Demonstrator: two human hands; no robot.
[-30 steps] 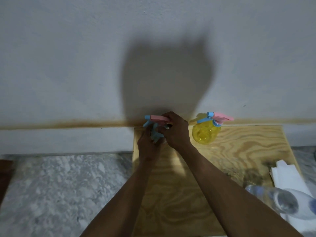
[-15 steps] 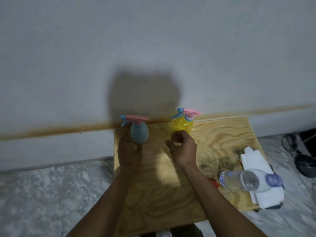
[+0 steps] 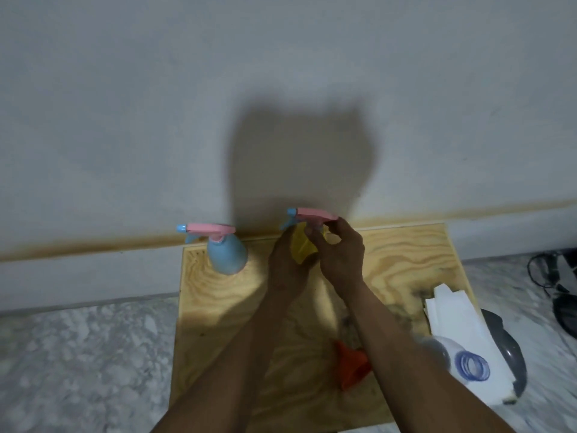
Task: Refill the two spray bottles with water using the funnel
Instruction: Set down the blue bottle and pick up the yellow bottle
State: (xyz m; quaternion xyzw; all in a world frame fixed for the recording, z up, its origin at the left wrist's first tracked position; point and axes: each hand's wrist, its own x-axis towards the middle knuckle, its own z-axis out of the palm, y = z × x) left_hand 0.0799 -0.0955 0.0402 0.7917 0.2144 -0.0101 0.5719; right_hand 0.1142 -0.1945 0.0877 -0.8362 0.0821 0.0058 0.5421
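Observation:
A blue spray bottle (image 3: 226, 254) with a pink and blue trigger head stands alone at the back left of the wooden board (image 3: 406, 254). The yellow spray bottle (image 3: 302, 249) stands at the back middle. My left hand (image 3: 285, 264) wraps its body from the left. My right hand (image 3: 340, 248) pinches its pink trigger head (image 3: 313, 214) at the neck. An orange funnel (image 3: 351, 364) lies on the board between my forearms, partly hidden. A clear water bottle (image 3: 462, 360) with a blue cap lies on its side at the right.
White folded paper (image 3: 452, 310) lies at the board's right edge under the water bottle. A grey object (image 3: 512, 348) and black cables (image 3: 559, 282) sit on the marble floor to the right. The wall rises right behind the board.
Both hands left the blue bottle, which now stands alone, and moved right onto the yellow bottle. The camera view shifted, bringing the funnel into sight.

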